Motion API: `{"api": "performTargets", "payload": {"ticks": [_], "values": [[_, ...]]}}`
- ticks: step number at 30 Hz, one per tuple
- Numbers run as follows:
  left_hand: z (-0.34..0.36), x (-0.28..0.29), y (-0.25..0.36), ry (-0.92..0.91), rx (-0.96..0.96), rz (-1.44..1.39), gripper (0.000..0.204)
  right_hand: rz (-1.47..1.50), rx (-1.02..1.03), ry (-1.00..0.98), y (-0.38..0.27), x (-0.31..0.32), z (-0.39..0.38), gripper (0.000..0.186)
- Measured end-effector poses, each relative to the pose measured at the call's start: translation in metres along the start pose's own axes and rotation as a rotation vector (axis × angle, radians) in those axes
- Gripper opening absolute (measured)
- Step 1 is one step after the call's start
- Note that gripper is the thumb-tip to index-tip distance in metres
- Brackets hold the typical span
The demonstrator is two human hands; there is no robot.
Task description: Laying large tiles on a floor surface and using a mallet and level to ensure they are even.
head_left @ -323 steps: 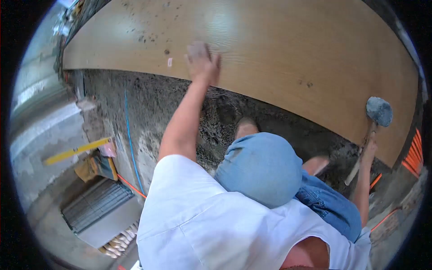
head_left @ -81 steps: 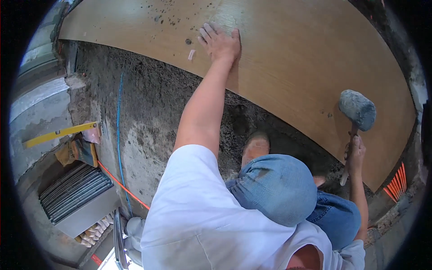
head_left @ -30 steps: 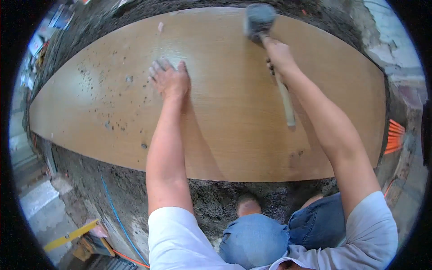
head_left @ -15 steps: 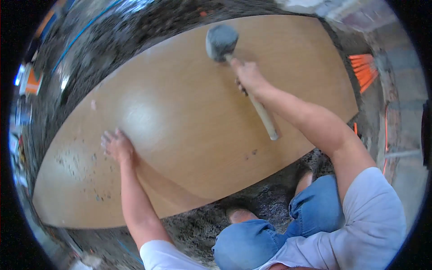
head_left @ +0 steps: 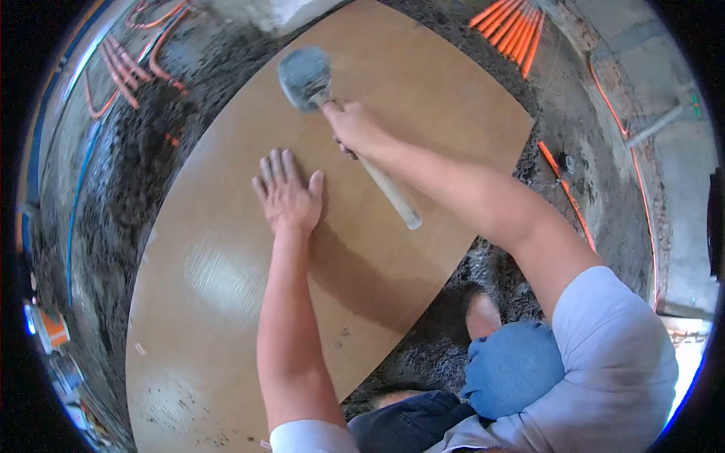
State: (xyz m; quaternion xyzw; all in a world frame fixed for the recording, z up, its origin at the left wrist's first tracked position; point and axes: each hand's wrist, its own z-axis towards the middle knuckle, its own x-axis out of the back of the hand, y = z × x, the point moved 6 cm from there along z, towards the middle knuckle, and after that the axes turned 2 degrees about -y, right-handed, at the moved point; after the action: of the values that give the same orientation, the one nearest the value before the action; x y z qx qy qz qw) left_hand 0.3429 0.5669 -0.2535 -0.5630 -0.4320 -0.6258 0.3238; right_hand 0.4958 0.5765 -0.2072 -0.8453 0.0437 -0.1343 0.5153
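A large tan board (head_left: 226, 226) lies flat on dark wet mortar, with grey specks toward its near left end. My right hand (head_left: 355, 132) is wrapped round the pale handle of a mallet (head_left: 306, 78), close below its grey, mortar-smeared head. The head is over the far part of the board; whether it touches the surface I cannot tell. The handle's butt points back toward my knees. To the left, my left hand (head_left: 290, 195) is spread on the board, palm down, fingers pointing away from me and holding nothing.
Dark rough mortar (head_left: 136, 181) borders the board. Orange conduits (head_left: 510, 30) fan out at the far right, and another orange tube (head_left: 570, 196) lies right of the board. A blue hose (head_left: 79, 196) runs along the left. An orange-and-white bucket (head_left: 53, 330) stands at the far left.
The view has turned to the right. My left hand has shifted along the board, closer to the mallet. My right hand still grips the mallet's handle near its head.
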Motion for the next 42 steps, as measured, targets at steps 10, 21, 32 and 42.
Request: {"api": "performTargets", "payload": {"ticks": [10,21,32,42], "values": [[-0.003,-0.007,-0.006,-0.03,0.028,0.112,0.074,0.129,-0.049,0.121,0.016,0.085,0.075,0.031],[-0.001,-0.015,-0.009,-0.016,-0.04,0.177,0.072,0.039,0.061,0.383,0.032,0.178,0.058,0.041],[-0.001,-0.02,-0.01,0.019,-0.091,0.186,0.069,0.119,-0.101,0.388,0.071,0.256,0.008,0.038],[0.001,-0.027,-0.017,0.059,-0.144,0.233,0.068,0.072,-0.047,0.472,0.09,0.283,-0.031,0.038]]}}
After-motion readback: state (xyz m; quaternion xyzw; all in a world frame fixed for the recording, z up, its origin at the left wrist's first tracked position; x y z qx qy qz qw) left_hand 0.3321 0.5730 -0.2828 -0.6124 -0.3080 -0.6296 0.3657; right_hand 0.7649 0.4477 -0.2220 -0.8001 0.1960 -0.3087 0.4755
